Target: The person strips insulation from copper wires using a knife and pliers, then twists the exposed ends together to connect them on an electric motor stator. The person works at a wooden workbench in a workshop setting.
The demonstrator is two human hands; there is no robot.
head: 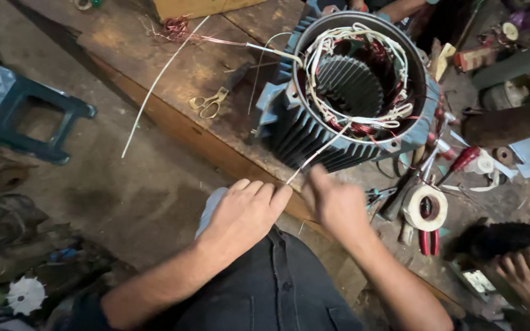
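- The left hand (243, 211) sat at about 6 o'clock in the view, fingers curled narrow, its fingertips pinching the near end of a thin white lead (317, 153).
- The right hand (335, 202) was just beside it toward 5 o'clock, blurred; it looked pinched on the same lead, though I could not tell how firmly.
- The lead ran up toward 1 o'clock into the motor stator (354, 92), a finned grey housing lying on the wooden bench (148, 67) with its open bore facing the camera (copper windings and white sleeving ringed the bore).
- To work the lead well, I judged the 2 hands should keep it taut and in line with its exit from the winding, pulling gently so the sleeving did not kink or drag on the housing rim.
- The bench edge crossed just beyond the knuckles, so the wrists had little support; open floor lay toward 9 o'clock.
- Room was tight toward 3 o'clock: a roll of tape (426, 207), red-handled pliers (427, 239) and screwdrivers crowded there.
- Small scissors (208, 102) lay on the bench at 11 o'clock, well apart.
- Another person's hand (529, 279) rested at 4 o'clock beside a dark brush (492, 239).
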